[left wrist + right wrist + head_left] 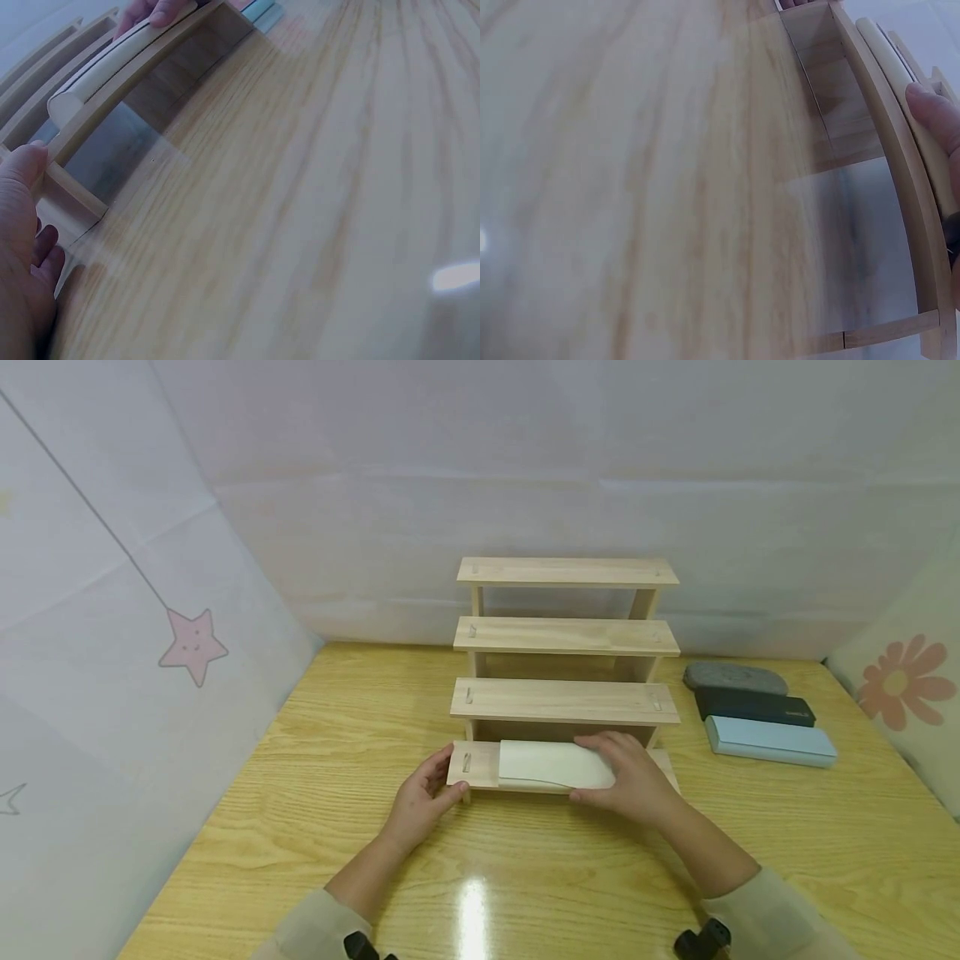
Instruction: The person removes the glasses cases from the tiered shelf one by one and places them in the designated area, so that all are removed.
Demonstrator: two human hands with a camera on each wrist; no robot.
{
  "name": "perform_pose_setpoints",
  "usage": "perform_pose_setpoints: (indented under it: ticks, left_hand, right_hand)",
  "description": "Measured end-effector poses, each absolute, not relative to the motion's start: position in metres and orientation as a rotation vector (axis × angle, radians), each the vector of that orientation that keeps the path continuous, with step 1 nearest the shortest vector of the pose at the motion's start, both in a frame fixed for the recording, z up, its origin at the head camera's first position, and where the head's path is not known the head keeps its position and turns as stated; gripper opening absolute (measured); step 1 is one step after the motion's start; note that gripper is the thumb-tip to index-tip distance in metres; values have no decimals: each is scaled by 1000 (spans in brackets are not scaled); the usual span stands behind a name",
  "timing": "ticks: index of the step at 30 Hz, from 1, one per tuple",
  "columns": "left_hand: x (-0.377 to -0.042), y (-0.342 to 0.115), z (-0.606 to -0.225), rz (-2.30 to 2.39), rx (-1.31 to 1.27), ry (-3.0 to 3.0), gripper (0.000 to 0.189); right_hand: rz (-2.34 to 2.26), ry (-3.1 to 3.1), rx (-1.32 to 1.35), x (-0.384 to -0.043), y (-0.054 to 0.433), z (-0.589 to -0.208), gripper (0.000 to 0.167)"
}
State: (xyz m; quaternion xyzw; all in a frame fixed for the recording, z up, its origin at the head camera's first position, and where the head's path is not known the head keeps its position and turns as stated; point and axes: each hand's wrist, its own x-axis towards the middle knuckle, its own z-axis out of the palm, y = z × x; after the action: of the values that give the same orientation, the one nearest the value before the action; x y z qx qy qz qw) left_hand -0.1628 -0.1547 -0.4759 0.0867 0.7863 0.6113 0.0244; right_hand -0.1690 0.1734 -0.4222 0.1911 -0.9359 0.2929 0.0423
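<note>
A cream glasses case [551, 764] with a flap lies lengthwise on the lowest board of a wooden step shelf [562, 700]. My right hand [633, 777] grips the case's right part from above, thumb at the front and fingers over the back. At the left end of that same board, my left hand [422, 802] holds the corner between thumb and fingers. The left wrist view shows the left thumb [26, 161] against the board's corner, other fingers lower beside the leg. In the right wrist view, the right thumb [934, 112] presses along the case's front.
Right of the shelf, a grey case [735, 677], a black case [753, 706] and a light blue case [772, 741] lie in a row, one behind another. The shelf stands on a wood-grain table [315, 777], with a pale cloth backdrop [375, 527] behind.
</note>
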Motion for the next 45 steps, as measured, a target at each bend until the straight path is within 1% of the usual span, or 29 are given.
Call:
perform_pose_setpoints:
  ticks: [19,39,45]
  left_hand:
    - [-162,-155,-476,1901,269,2426,67]
    - [-162,-154,-474,1890,264,2429,67]
    - [-162,-155,-474,1892,261,2421,68]
  right_hand:
    - [940,-2791,554,-157,185,-414,74]
    - [946,-2729,508,-148,208,-384,71]
    - [975,-2761,456,-146,217,-377,72]
